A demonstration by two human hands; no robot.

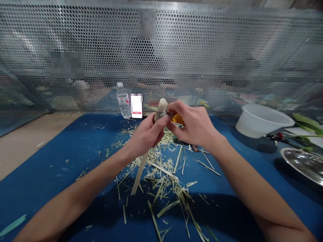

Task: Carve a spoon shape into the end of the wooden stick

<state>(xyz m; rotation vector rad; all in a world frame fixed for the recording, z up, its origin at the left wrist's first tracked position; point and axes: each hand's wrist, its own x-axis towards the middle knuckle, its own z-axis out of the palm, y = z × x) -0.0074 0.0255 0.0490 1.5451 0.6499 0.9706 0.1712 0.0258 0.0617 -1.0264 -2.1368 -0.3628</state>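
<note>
Head view: the left hand (148,133) is gripping a pale stalk (163,104), which is slanting up and rightward through it, while the right hand (193,125) is pinching a small metal tool (171,115) across the stalk's upper part.

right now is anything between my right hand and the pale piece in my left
Only the small metal tool held in the right hand, which reaches to the pale piece; nothing else visible stands between them.

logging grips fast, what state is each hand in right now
Left hand: closed around a pale, round-tipped stalk.
Right hand: closed, pinching a small, silver metal tool.
</note>
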